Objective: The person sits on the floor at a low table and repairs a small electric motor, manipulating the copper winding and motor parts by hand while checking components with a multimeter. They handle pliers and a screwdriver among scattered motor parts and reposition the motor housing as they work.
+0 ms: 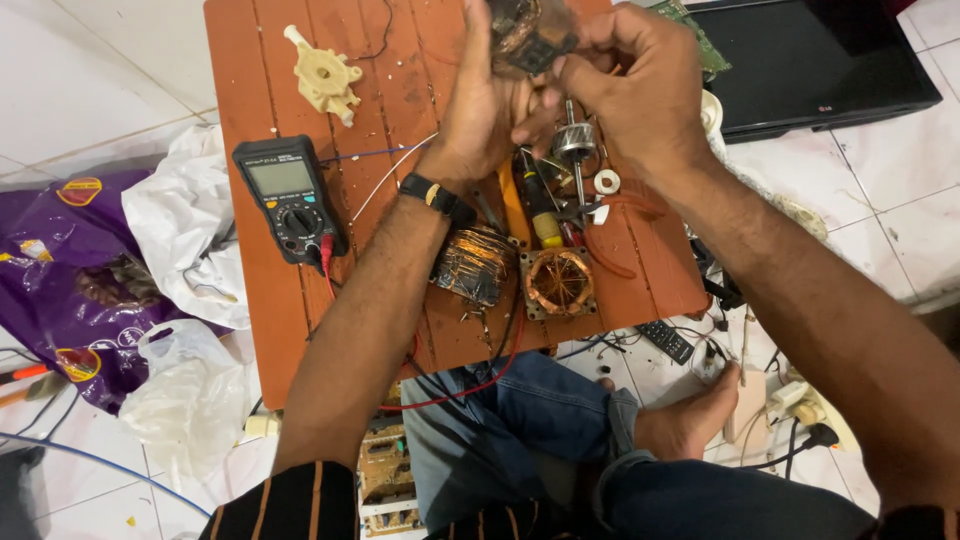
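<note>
A white tiled floor is seen around a low orange table (270, 300). At the table's far edge, a motor part (528, 32) with copper windings is gripped between the left hand (487, 105) and the right hand (625, 85), both closed on it, blurred. A rotor (575, 150) stands just below the hands. A multimeter (288, 197) lies well left; two copper coils (520, 272) lie nearer.

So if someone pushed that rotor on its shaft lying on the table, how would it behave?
The rotor looks round on a thin steel shaft, so it would probably roll. Being metal, it is likely heavy for its size and stiff. Nearby tools might stop it.
</note>
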